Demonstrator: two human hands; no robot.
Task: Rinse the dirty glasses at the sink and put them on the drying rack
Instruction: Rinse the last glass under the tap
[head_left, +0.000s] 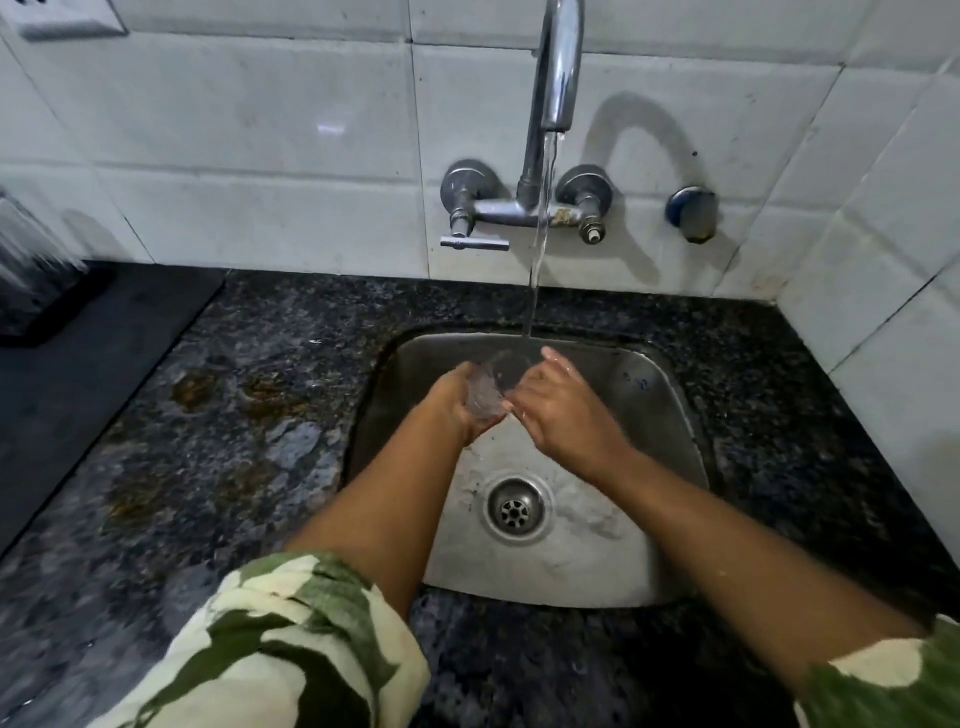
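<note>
Rinsing in progress over a wet, speckled stone bench (270, 415), puddled and rust-stained on the left side. Risk: a glass set down there could skid on the film of water

Steel sink (644, 519) sunk into the bench, drain (515, 512) near the middle. Hard basin; anything dropped from this height would likely chip or crack

Dark mat (104, 332) at far left with a ribbed, blurred object (31, 260) standing on it, possibly the drying rack, cannot tell. It sits well apart from the sink, so the carry crosses the wet bench with dripping hands

Tap (558, 78) on the tiled wall, running; stream (540, 244) falls straight into the mouth of the glass. Risk: splash-back, and the push of water on a tilted vessel

Left hand (457, 402) cups the glass from below and behind, fingers (465, 370) curled round it. Right hand (563, 410) closes on the near rim side, fingers wrapped partly over the mouth, thumb (556, 358) raised. Both skins wet, so grip is poor

Glass (493, 387) is clear, small, held between both hands above the basin, tipped toward the stream. Hard to see its edges; a slip during the handover to one hand looks the likeliest fault
</note>
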